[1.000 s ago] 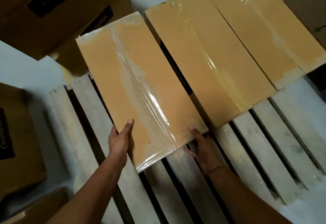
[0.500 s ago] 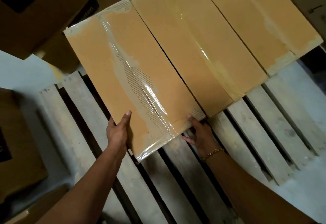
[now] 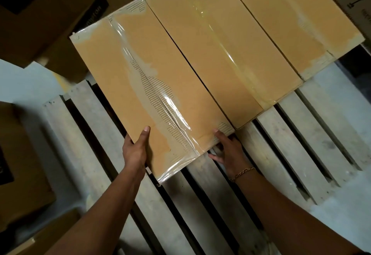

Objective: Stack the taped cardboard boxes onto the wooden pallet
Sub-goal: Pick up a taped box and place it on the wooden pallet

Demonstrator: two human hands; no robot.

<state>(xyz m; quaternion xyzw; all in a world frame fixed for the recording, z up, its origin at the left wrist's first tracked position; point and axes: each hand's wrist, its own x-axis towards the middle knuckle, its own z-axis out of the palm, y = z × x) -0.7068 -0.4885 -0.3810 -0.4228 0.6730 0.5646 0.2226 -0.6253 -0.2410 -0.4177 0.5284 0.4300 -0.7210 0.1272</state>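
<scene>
Two grips, left hand (image 3: 136,151) and right hand (image 3: 230,151), clamp the taped box (image 3: 140,74) at its near end.

A wooden pallet (image 3: 294,154) is viewed steeply from above, at close range, through one wide-angle camera worn on the head. Taped boxes (image 3: 230,39) are framed across the top, and both arms (image 3: 114,204) are cropped by the bottom edge.

A thin gold chain bracelet (image 3: 242,173) is worn just behind the right hand (image 3: 230,151). Both forearms are seen bare.
</scene>
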